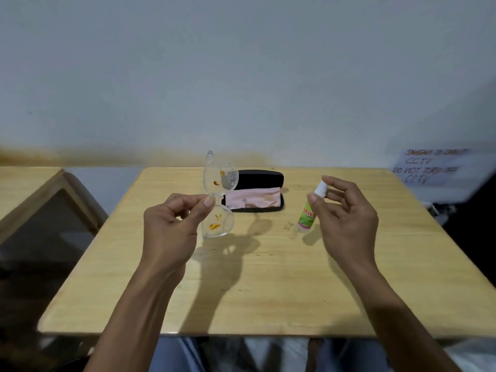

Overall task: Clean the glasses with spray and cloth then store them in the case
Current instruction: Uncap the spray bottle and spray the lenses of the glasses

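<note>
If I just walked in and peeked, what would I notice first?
Probably the dirty glasses, held up on end in the left hand over the wooden table, with orange smears on both clear lenses. Next, the little spray bottle with its green label, pinched near its white top by the right hand. Behind them an open black case lies on the table with a pink cloth inside.

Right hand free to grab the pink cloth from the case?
Probably not yet: the right hand holds the spray bottle. The pink cloth lies uncovered in the open case.
</note>
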`<action>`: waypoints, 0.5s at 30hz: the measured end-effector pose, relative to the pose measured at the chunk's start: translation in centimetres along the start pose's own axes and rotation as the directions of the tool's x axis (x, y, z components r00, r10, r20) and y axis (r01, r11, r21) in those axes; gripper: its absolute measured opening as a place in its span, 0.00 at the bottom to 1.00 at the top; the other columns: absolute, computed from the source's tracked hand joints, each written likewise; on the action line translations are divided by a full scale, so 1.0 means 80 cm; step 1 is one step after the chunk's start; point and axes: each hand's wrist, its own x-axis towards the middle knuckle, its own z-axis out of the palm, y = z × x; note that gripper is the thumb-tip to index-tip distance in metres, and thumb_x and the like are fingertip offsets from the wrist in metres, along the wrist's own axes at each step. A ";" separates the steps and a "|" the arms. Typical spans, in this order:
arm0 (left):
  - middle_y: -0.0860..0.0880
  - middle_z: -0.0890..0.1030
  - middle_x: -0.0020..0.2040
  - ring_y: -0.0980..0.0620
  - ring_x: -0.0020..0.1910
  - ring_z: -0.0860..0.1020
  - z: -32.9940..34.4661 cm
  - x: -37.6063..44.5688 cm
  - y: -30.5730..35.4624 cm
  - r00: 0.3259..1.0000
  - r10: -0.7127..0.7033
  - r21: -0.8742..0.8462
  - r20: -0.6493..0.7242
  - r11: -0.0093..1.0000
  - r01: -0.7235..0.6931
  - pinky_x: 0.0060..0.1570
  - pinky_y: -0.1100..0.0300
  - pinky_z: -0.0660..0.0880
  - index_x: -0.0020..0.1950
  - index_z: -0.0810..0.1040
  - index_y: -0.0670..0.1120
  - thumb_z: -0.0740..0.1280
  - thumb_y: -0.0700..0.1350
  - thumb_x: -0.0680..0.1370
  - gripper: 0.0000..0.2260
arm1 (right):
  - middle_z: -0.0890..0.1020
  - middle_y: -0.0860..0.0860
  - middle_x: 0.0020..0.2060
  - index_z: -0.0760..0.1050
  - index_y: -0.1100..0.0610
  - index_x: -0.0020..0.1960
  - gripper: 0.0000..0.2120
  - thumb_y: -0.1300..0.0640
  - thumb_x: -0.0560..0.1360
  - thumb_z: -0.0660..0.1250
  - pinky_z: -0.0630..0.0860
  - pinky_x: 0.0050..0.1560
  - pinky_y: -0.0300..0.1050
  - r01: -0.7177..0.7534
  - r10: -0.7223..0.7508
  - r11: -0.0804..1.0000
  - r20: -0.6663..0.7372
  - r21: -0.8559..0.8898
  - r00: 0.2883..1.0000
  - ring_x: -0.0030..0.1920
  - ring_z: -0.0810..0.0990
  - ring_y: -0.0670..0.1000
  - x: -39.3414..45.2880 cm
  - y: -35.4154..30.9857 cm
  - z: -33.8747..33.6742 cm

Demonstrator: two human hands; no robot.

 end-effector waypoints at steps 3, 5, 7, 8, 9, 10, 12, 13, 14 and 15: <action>0.41 0.80 0.47 0.49 0.46 0.75 0.005 0.000 -0.013 0.999 -0.028 0.001 -0.027 1.000 0.028 0.48 0.64 0.73 0.41 0.84 0.45 0.74 0.41 0.72 0.01 | 0.84 0.45 0.46 0.81 0.51 0.56 0.15 0.60 0.72 0.78 0.82 0.51 0.41 0.001 -0.005 0.999 -0.091 -0.052 0.996 0.47 0.85 0.43 0.018 0.028 -0.015; 0.41 0.80 0.47 0.50 0.46 0.76 0.008 -0.002 -0.020 0.999 -0.041 0.004 -0.028 0.999 0.041 0.48 0.65 0.73 0.41 0.84 0.44 0.74 0.40 0.72 0.01 | 0.84 0.40 0.43 0.81 0.49 0.54 0.14 0.59 0.71 0.78 0.81 0.52 0.42 -0.005 -0.009 0.994 -0.131 -0.106 0.991 0.46 0.85 0.45 0.030 0.045 -0.024; 0.40 0.80 0.47 0.50 0.46 0.77 0.012 -0.003 -0.025 0.998 -0.051 0.008 -0.032 0.999 0.051 0.49 0.63 0.73 0.40 0.84 0.44 0.74 0.40 0.72 0.01 | 0.83 0.38 0.42 0.81 0.47 0.52 0.14 0.59 0.70 0.79 0.81 0.52 0.43 -0.001 -0.022 0.987 -0.147 -0.158 0.989 0.45 0.86 0.47 0.041 0.059 -0.029; 0.40 0.80 0.47 0.50 0.47 0.77 0.013 -0.003 -0.026 0.998 -0.055 0.008 -0.034 0.998 0.055 0.49 0.63 0.73 0.40 0.84 0.44 0.74 0.40 0.72 0.01 | 0.83 0.38 0.41 0.81 0.47 0.52 0.13 0.59 0.70 0.79 0.81 0.52 0.44 -0.004 -0.024 0.984 -0.153 -0.179 0.988 0.45 0.86 0.48 0.046 0.065 -0.030; 0.40 0.80 0.47 0.50 0.47 0.77 0.015 -0.003 -0.027 0.998 -0.059 0.009 -0.036 0.998 0.060 0.49 0.63 0.74 0.40 0.84 0.44 0.74 0.39 0.72 0.02 | 0.83 0.38 0.40 0.81 0.47 0.51 0.13 0.59 0.71 0.78 0.82 0.51 0.43 -0.008 -0.023 0.981 -0.156 -0.194 0.988 0.45 0.86 0.48 0.050 0.071 -0.030; 0.40 0.80 0.47 0.50 0.47 0.77 0.016 -0.004 -0.028 0.997 -0.063 0.010 -0.036 0.998 0.063 0.49 0.63 0.74 0.40 0.84 0.44 0.74 0.39 0.73 0.02 | 0.83 0.39 0.40 0.81 0.47 0.50 0.12 0.59 0.71 0.78 0.81 0.48 0.38 -0.014 -0.018 0.979 -0.156 -0.205 0.988 0.45 0.86 0.49 0.054 0.075 -0.030; 0.40 0.81 0.48 0.49 0.47 0.78 0.019 -0.004 -0.030 0.997 -0.062 0.018 -0.036 0.998 0.063 0.48 0.63 0.74 0.40 0.84 0.43 0.74 0.39 0.73 0.02 | 0.83 0.41 0.39 0.80 0.46 0.49 0.12 0.59 0.71 0.77 0.78 0.42 0.28 -0.026 -0.009 0.975 -0.158 -0.220 0.987 0.45 0.86 0.50 0.060 0.079 -0.029; 0.39 0.81 0.48 0.49 0.47 0.77 0.020 -0.004 -0.031 0.997 -0.061 0.026 -0.037 0.998 0.062 0.47 0.63 0.74 0.40 0.84 0.43 0.74 0.38 0.73 0.02 | 0.83 0.43 0.39 0.80 0.46 0.48 0.11 0.59 0.71 0.77 0.78 0.42 0.29 -0.030 -0.007 0.972 -0.156 -0.234 0.988 0.45 0.86 0.50 0.062 0.081 -0.028; 0.38 0.81 0.48 0.49 0.47 0.77 0.020 -0.005 -0.031 0.997 -0.061 0.036 -0.038 0.997 0.063 0.47 0.63 0.74 0.40 0.84 0.43 0.74 0.39 0.73 0.02 | 0.84 0.44 0.39 0.80 0.47 0.48 0.10 0.59 0.72 0.77 0.78 0.42 0.30 -0.035 -0.004 0.968 -0.154 -0.250 0.988 0.45 0.86 0.49 0.063 0.081 -0.028; 0.37 0.81 0.48 0.49 0.47 0.77 0.020 -0.005 -0.032 0.997 -0.061 0.046 -0.039 0.997 0.063 0.47 0.62 0.74 0.40 0.84 0.43 0.74 0.39 0.73 0.02 | 0.84 0.46 0.40 0.81 0.48 0.49 0.10 0.59 0.72 0.77 0.76 0.40 0.27 -0.042 0.002 0.964 -0.152 -0.264 0.988 0.44 0.85 0.48 0.063 0.082 -0.027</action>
